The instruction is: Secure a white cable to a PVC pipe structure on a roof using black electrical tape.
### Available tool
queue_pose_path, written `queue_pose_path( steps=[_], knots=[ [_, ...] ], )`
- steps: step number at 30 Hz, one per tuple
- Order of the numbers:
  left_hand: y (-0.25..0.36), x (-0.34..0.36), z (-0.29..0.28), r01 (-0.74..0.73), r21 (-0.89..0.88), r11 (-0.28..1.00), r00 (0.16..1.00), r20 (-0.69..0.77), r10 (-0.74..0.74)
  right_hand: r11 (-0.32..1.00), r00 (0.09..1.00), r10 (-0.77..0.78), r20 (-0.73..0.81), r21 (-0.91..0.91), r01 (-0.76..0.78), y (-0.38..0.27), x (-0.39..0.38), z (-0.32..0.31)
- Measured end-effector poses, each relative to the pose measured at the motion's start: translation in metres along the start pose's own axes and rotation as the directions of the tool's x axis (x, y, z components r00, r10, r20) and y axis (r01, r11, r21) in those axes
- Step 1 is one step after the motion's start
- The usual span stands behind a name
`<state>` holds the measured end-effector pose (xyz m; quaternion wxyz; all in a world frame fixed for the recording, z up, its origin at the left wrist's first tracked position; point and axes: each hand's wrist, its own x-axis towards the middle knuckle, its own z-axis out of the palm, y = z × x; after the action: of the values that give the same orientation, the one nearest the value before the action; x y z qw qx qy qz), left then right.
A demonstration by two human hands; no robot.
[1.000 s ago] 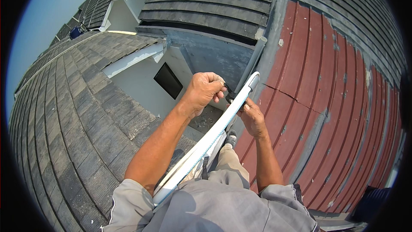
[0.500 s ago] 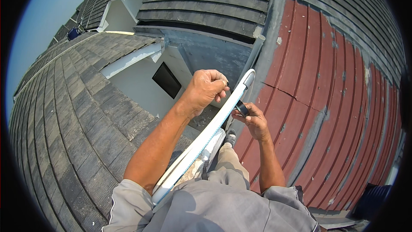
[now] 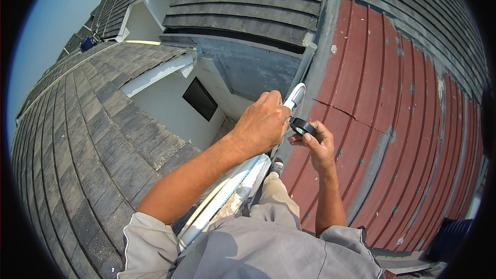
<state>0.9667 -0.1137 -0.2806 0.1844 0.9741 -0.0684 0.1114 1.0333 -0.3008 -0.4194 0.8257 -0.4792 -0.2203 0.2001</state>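
Note:
A length of white tubing [image 3: 296,96] with a blue dashed line along it slants up from beside my body to a rounded, bent end. My left hand [image 3: 262,124] is closed over the tubing just below that end and hides part of it; the fingertips are mostly out of sight. Beside it, my right hand [image 3: 321,144] holds a roll of black tape [image 3: 302,126] between thumb and fingers, close to my left hand's knuckles. Whether a strip of tape runs from the roll to the tubing is hard to see.
Red ribbed metal roofing [image 3: 372,98] with a crack lies to the right. Grey shingles [image 3: 98,139] slope away on the left. Between them drops a deep gap with white walls [image 3: 165,111] and a dark window [image 3: 200,99]. A grey pipe [image 3: 308,54] runs ahead; my shoe [image 3: 277,164] is below.
My left hand has moved right and down from beside the tubing to close over it. The tape roll in my right hand has shifted slightly right and turned, showing more of its face.

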Motion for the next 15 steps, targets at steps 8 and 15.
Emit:
queue_pose_path(
  steps=[8, 15],
  knots=[
    [0.005, -0.037, 0.008, -0.282, 0.391, 0.876, 0.953, 0.013, 0.301, 0.967, 0.996, -0.045, -0.081, -0.253, 0.023, -0.035, 0.006, 0.014],
    [0.020, -0.054, -0.003, -0.095, 0.300, 0.949, 0.975, 0.219, 0.028, 0.325, 0.919, -0.368, 0.142, -0.907, 0.270, -0.085, 0.046, 0.051]
  ],
)
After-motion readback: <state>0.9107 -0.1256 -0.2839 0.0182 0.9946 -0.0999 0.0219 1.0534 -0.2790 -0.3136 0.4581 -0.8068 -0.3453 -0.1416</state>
